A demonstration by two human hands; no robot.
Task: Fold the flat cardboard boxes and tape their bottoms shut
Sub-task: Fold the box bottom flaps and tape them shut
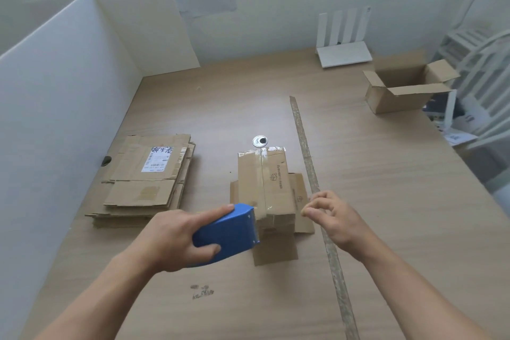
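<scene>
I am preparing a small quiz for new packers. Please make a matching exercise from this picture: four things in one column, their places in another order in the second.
Things: 1. blue tape dispenser; 2. stack of flat boxes; 3. open box; 4. white router.
Places: A. far right of the table; B. in the left hand; C. by the back wall; D. on the table's left side.
Pairs: 1-B, 2-D, 3-A, 4-C.
</scene>
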